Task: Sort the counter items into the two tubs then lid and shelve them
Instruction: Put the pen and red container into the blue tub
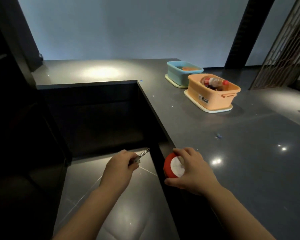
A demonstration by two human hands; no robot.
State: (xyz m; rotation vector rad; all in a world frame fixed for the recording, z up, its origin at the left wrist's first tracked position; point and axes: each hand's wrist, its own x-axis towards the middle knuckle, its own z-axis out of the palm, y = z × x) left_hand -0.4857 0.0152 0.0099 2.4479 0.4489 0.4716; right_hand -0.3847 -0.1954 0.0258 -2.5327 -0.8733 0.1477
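Observation:
My left hand (120, 166) grips a silver pen (143, 154) that points up and to the right, held over the floor left of the counter. My right hand (191, 171) holds a round red object with a white face (172, 166) at the counter's near edge. Far off on the counter stand an orange tub (213, 98) with a cola bottle (214, 82) and other items in it, and behind it a blue tub (177, 74) with something orange inside. Each tub sits on a pale lid.
The dark grey counter (241, 153) is L-shaped and wraps round a dark recess (97, 115). A small blue scrap (218, 135) lies mid-counter. A lattice screen (284, 49) stands at the far right. Glossy floor tiles lie below my left arm.

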